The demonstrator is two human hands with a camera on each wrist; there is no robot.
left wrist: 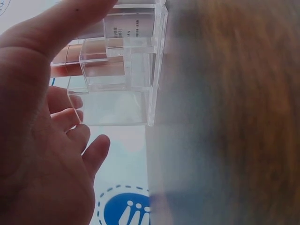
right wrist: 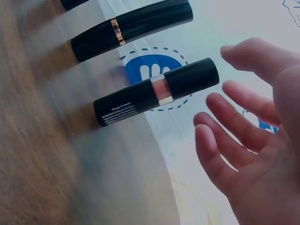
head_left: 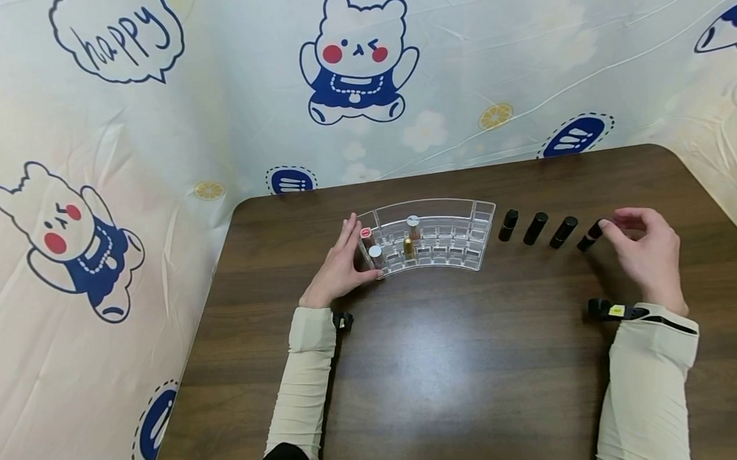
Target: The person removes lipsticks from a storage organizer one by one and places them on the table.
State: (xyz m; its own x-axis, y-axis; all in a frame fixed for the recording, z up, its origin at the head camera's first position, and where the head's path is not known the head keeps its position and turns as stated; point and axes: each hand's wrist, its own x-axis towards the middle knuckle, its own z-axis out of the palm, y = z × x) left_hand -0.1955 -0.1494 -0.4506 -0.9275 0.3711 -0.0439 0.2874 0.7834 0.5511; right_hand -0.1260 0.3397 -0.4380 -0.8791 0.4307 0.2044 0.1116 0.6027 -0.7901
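Rack (head_left: pixel 451 244): left hand (head_left: pixel 337 270) grips 9 o'clock end
Lipstick (head_left: pixel 589 237): right hand (head_left: pixel 651 254) wide, 3 o'clock; likely pickup, needs pinch

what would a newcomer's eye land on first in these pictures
Probably the winking bear with red cheeks, printed on the pale cloth behind the table, top middle in the head view. Next, the clear holder toward the table's back edge, with four tubes in its left half and the left hand against its left end. Then the row of four black tubes right of it, with the right hand at the rightmost one.
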